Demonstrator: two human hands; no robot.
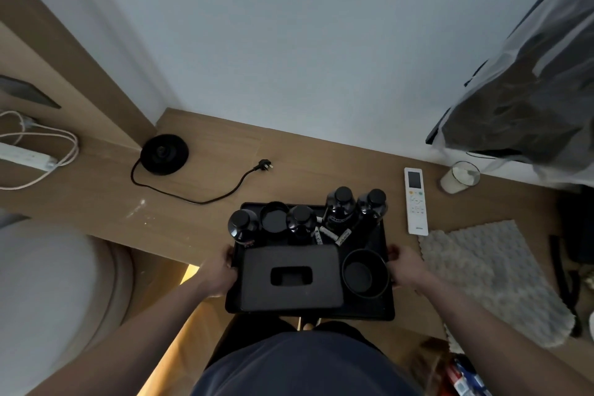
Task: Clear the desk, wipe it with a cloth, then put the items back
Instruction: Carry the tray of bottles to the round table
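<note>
Both hands are gripping a black tray (387, 312) at the desk's (209, 202) front edge.

The left hand (220, 270) and right hand (403, 262) are clasping opposite rims; bottles (340, 206), a tissue box (291, 276) and a bowl (364, 272) are sitting on it, with the cloth (491, 280) lying just beside.

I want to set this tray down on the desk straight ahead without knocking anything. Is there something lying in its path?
Nothing visible lies directly ahead of the tray, held by the left hand and right hand. The kettle base's plug lies ahead to the left, and the remote lies close on the right.
</note>
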